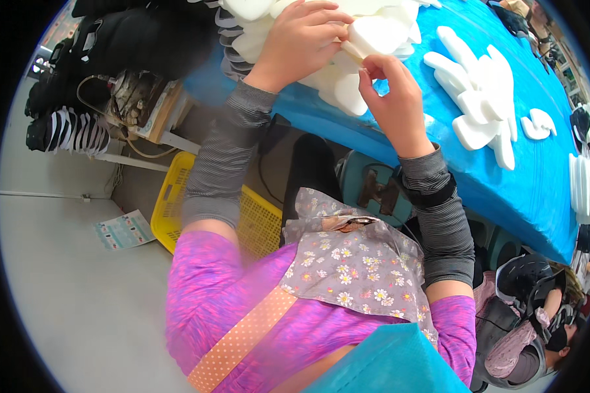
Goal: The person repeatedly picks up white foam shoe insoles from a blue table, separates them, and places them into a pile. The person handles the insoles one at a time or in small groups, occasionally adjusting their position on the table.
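Both my hands are over a heap of white, rounded foam pads [344, 92] on a blue-covered table [367, 128]. Between them is a cream-edged foam pad [353, 51]. My left hand [303, 40] is closed on its left side, fingers bent over the edge. At the lower right end of that edge, my right hand [398, 98] pinches with thumb and forefinger, the other fingers curled. The fingertips partly hide what they grip. To the left of the heap, a stack of pads with dark undersides [231, 42] reaches the table's edge.
Another pile of white pads [482, 98] lies to the right, with a smaller group [537, 124] beyond it. Below the table stand a yellow basket [259, 226] and a teal machine [373, 187]. Black items [137, 42] fill the left side. Another person [524, 327] sits at lower right.
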Motion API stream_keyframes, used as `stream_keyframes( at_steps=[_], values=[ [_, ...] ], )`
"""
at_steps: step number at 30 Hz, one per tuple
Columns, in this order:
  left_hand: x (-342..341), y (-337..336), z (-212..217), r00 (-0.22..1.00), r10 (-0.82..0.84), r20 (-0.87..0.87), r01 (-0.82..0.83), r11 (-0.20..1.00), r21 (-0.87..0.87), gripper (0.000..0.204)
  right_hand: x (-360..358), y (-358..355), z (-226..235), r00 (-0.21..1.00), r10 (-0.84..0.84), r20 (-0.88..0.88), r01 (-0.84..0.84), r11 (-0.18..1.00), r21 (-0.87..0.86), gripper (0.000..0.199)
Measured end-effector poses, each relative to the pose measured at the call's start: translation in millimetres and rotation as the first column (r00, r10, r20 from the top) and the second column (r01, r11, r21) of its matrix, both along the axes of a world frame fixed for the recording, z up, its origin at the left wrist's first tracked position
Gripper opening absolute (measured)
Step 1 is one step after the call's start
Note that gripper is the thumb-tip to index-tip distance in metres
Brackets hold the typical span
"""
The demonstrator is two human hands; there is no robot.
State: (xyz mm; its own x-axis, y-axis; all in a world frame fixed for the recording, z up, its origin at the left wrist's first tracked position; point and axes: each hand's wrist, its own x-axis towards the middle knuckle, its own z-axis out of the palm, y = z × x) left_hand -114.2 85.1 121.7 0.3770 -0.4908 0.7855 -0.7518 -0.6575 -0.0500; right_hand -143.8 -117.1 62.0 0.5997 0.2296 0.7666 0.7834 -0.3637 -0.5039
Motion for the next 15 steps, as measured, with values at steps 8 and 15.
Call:
stream_keyframes(
  at_steps=[8, 15],
  values=[
    [-5.2, -0.7, -7.9, 0.999, 0.025, -0.041, -0.026, 0.999, -0.028, 0.015, -15.5, 8.1, -27.8, 0.884, 0.025, -0.468, 0.188, 0.896, 0.403, 0.013],
    [-19.4, -15.8, -36.5, 0.930, 0.144, 0.337, -0.217, 0.957, 0.190, 0.020, -13.3, 20.2, -49.7, 0.839, 0.195, -0.509, 0.208, 0.749, 0.630, 0.018]
  ],
)
